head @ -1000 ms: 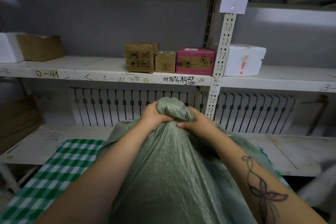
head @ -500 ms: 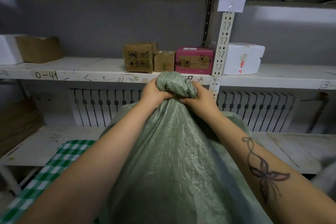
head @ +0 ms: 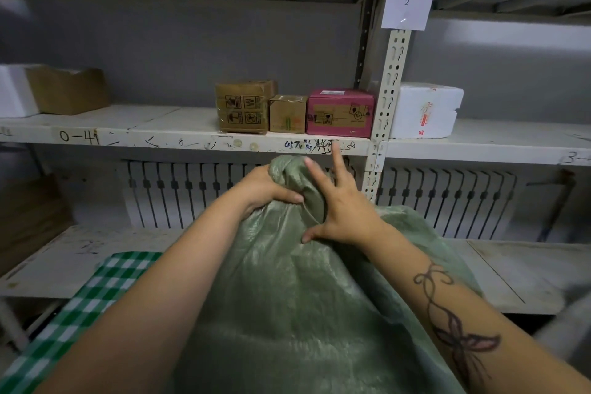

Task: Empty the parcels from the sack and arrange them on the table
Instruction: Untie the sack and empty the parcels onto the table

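Note:
A bulging green woven sack (head: 287,297) stands upright in front of me, its neck bunched into a knot at the top. My left hand (head: 265,189) is clenched around the left side of that neck. My right hand (head: 339,208) rests against the right side of the neck with its fingers spread, the thumb low on the fabric and one finger pointing up. The parcels inside the sack are hidden. A table with a green and white checked cloth (head: 80,313) shows at the lower left, under the sack.
A white metal shelving unit (head: 388,112) stands right behind the sack. On its middle shelf sit two brown boxes (head: 243,107), a pink box (head: 339,113) and a white foam box (head: 422,112). Another brown box (head: 68,89) is at far left. A radiator (head: 192,192) lines the wall.
The sack's neck was lifted, then came down a little. My right hand has let go of the neck and spread its fingers; my left hand keeps its grip.

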